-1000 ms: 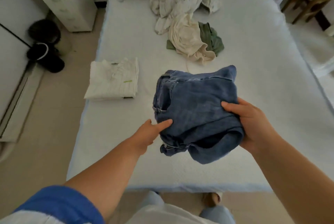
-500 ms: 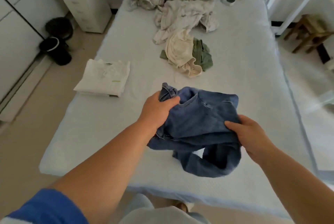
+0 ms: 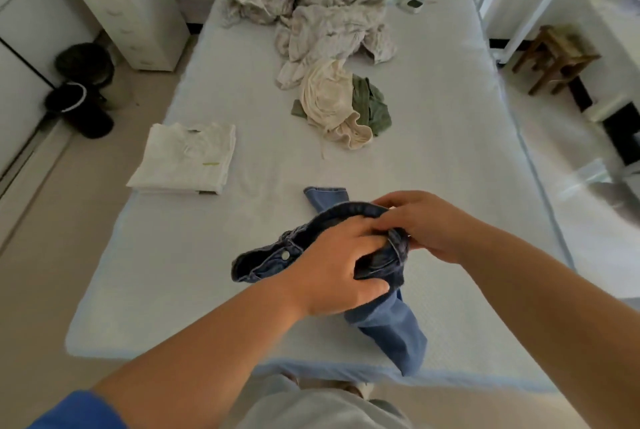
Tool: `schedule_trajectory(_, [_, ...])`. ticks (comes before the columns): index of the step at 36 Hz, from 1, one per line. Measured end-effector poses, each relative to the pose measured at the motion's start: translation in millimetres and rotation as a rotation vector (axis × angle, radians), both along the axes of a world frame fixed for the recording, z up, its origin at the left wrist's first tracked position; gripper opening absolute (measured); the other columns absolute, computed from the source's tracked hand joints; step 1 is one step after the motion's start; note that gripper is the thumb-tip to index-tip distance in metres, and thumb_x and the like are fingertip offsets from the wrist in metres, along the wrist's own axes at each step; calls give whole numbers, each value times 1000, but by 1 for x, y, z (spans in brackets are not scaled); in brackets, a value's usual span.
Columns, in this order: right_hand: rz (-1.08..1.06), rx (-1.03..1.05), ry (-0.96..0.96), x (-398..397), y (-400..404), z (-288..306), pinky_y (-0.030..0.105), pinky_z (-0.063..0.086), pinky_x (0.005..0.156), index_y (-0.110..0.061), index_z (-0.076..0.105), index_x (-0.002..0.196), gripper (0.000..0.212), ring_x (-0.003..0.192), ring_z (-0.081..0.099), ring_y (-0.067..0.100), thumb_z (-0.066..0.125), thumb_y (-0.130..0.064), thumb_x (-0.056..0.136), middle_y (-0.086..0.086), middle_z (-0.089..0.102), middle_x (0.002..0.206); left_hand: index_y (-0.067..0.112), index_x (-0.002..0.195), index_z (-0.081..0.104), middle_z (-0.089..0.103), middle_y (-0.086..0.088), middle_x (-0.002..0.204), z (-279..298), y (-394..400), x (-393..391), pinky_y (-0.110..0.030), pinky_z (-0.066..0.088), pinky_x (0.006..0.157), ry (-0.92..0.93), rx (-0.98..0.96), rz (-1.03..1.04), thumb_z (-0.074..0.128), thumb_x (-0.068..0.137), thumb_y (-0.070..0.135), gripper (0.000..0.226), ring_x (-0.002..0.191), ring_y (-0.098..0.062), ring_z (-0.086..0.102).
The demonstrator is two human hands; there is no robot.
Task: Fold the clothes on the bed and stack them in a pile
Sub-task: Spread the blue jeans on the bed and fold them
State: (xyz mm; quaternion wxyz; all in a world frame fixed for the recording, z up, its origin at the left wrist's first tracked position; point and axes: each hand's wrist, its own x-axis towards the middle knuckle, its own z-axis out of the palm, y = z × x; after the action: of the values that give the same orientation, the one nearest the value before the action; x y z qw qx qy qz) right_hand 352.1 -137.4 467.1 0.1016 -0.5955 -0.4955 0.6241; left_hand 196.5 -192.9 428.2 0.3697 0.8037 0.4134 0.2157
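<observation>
A pair of blue jeans [image 3: 391,328] hangs loose above the near end of the bed [image 3: 450,158]. My left hand [image 3: 341,269] grips the waistband, its fingers curled into the denim near the button. My right hand [image 3: 420,226] pinches the same waistband just to the right, the two hands touching. One leg droops over the bed's front edge; another cuff shows behind my hands. A folded white garment [image 3: 187,158] lies on the bed's left side. A cream garment [image 3: 329,103] and a green one [image 3: 372,106] lie crumpled mid-bed, with a heap of pale clothes [image 3: 322,13] beyond.
A white drawer unit [image 3: 121,2] and black round objects [image 3: 81,89] stand on the floor to the left. A wooden stool [image 3: 557,54] is at the right. Two small devices [image 3: 415,0] lie near the bed's far end.
The folded jeans bundle has come apart. Both hands moved together onto the waistband, and the legs now hang down over the front edge. The view has pulled back and tilted up.
</observation>
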Motion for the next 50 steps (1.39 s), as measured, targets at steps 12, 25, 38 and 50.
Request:
schedule_trajectory(12, [-305, 254, 437, -5, -16, 45, 34, 58, 64, -14, 68, 91, 41, 74, 67, 26, 41, 15, 79, 13, 70, 83, 32, 107, 58, 63, 1, 116, -71, 30, -58, -33, 44, 79, 346, -507, 420, 64, 77, 51, 36, 104, -22, 59])
schedule_trajectory(25, [-451, 626, -476, 61, -18, 40, 28, 46, 60, -26, 59, 69, 17, 68, 59, 15, 72, -19, 76, -7, 62, 68, 14, 92, 65, 66, -14, 102, -86, 66, -119, -29, 38, 70, 335, -458, 797, 51, 87, 14, 14, 91, -32, 58])
schedule_trajectory(38, [-415, 614, -982, 131, -31, 7, 36, 34, 64, -14, 45, 92, 11, 71, 44, 30, 49, -24, 92, 16, 54, 79, 12, 83, 54, 53, -1, 76, 0, 107, -70, -32, 35, 63, 25, -247, 707, 50, 92, 27, 18, 75, -21, 50])
schedule_trajectory(50, [-75, 38, -698, 175, -58, 26, 20, 30, 40, -15, 61, 76, 9, 49, 37, 16, 63, -11, 84, 4, 49, 61, 30, 66, 49, 52, 8, 68, 58, 119, -59, -23, 31, 51, 478, -4, 138, 56, 76, 1, 32, 70, -18, 49])
